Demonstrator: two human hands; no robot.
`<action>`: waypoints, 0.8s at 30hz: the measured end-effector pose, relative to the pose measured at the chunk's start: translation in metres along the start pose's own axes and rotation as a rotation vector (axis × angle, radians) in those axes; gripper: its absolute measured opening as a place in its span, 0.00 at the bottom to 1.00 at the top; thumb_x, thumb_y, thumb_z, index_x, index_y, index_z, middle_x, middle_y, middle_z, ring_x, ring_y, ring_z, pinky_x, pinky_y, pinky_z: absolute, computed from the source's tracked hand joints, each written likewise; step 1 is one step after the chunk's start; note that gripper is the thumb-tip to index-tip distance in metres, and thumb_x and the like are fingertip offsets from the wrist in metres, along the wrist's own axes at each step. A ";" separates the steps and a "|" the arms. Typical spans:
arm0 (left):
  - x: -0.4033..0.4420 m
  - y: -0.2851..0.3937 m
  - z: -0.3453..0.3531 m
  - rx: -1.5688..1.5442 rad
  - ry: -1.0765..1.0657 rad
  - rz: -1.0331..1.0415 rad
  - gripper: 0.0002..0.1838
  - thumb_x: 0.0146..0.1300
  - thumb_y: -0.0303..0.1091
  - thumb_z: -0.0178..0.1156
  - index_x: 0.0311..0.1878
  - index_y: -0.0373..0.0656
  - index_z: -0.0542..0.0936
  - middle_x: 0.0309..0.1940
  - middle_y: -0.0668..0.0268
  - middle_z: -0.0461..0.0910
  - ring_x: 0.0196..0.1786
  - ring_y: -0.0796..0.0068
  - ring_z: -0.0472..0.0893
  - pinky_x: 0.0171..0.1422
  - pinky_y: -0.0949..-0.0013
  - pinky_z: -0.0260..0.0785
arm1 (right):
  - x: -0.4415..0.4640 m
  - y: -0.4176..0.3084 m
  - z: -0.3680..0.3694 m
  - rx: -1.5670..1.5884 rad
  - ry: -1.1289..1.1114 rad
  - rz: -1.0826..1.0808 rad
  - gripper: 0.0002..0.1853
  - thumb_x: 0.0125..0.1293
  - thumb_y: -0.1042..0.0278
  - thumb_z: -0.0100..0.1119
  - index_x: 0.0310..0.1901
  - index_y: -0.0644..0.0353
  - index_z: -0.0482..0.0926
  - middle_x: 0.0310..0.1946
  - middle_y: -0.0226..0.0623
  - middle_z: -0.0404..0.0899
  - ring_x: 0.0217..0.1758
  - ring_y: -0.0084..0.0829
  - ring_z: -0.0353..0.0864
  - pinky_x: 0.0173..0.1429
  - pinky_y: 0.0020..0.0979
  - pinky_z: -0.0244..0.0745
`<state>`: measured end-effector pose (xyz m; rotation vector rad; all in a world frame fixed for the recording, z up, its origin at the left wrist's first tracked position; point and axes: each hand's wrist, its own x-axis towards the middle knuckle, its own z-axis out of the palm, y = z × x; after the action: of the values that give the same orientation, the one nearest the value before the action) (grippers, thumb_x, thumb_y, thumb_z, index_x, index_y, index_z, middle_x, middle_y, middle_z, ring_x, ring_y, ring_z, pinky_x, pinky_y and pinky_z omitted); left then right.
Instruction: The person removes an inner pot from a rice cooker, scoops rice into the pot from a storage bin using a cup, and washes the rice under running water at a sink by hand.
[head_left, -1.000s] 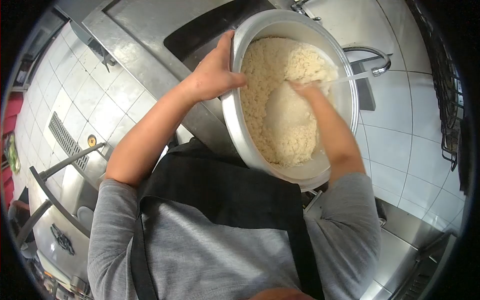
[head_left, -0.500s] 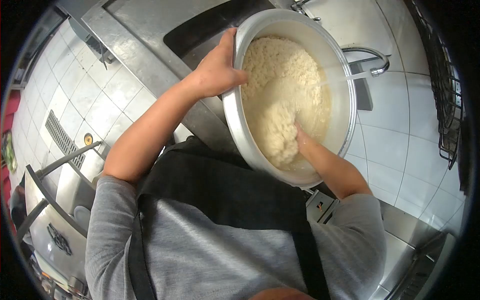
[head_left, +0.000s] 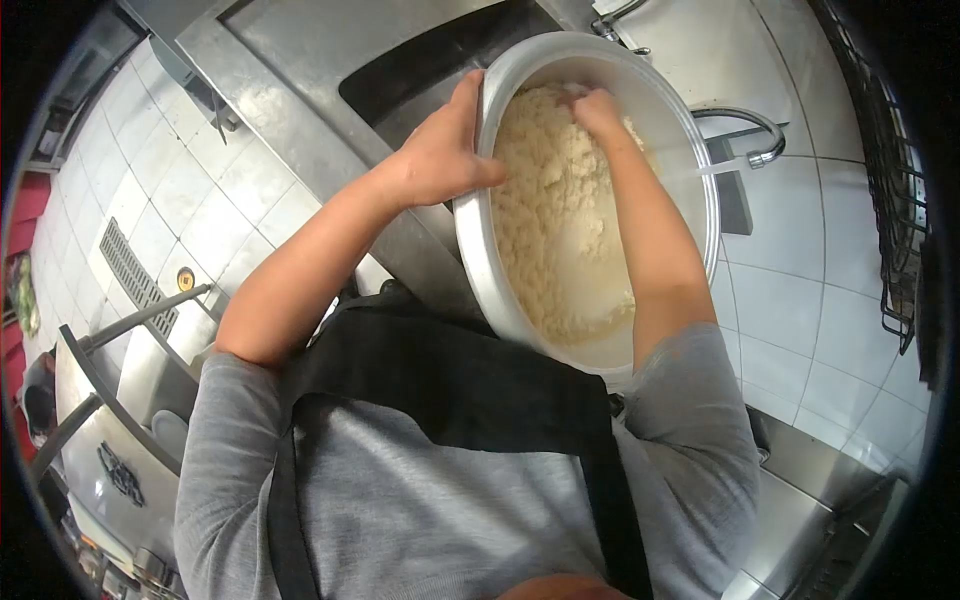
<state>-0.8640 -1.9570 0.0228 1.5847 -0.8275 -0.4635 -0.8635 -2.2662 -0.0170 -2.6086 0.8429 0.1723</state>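
Observation:
A big round metal pot [head_left: 478, 215] tilts in front of me, holding a pale mass of wet rice [head_left: 545, 190] in cloudy water. My left hand [head_left: 445, 150] clasps the pot's left rim, thumb over the edge and fingers along the outer wall. Inside, at the far end of the pot, my right hand [head_left: 597, 110] touches the rice. Its fingertips are blurred and partly sunk in the grains, so their closure does not show. Water runs from the curved faucet [head_left: 765, 155] toward the pot's right side.
Behind the pot lies a dark sink basin [head_left: 400, 85] set in a steel counter [head_left: 290, 100]. A black wire rack [head_left: 895, 200] hangs on the tiled wall at right. To the left are a floor drain [head_left: 135, 270] and a metal-framed unit [head_left: 120, 430].
My right hand has moved from the near part of the pot to its far end, pushing through the rice. My left hand keeps its hold on the rim.

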 end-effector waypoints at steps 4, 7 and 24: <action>0.000 0.001 -0.001 -0.025 -0.010 -0.014 0.54 0.39 0.34 0.64 0.66 0.25 0.44 0.49 0.39 0.71 0.54 0.52 0.74 0.60 0.66 0.64 | -0.042 -0.025 0.007 -0.135 -0.477 -0.193 0.33 0.48 0.56 0.66 0.55 0.64 0.72 0.52 0.51 0.74 0.54 0.44 0.74 0.59 0.35 0.66; -0.002 0.004 -0.002 -0.034 -0.024 -0.074 0.52 0.40 0.29 0.64 0.67 0.29 0.46 0.53 0.47 0.69 0.57 0.60 0.70 0.63 0.67 0.61 | -0.076 0.030 0.013 -0.428 -0.535 -0.492 0.39 0.43 0.62 0.71 0.59 0.62 0.68 0.60 0.52 0.64 0.63 0.46 0.64 0.62 0.39 0.65; 0.000 0.007 0.000 -0.028 -0.009 -0.122 0.49 0.40 0.27 0.62 0.68 0.34 0.48 0.55 0.51 0.67 0.58 0.62 0.68 0.65 0.68 0.57 | -0.148 -0.018 0.106 -0.769 -0.647 -0.360 0.37 0.57 0.53 0.53 0.66 0.60 0.57 0.69 0.41 0.51 0.70 0.41 0.52 0.72 0.43 0.49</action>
<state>-0.8653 -1.9574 0.0294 1.6144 -0.7306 -0.5681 -0.9733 -2.1309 -0.0735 -2.9793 0.0538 1.3704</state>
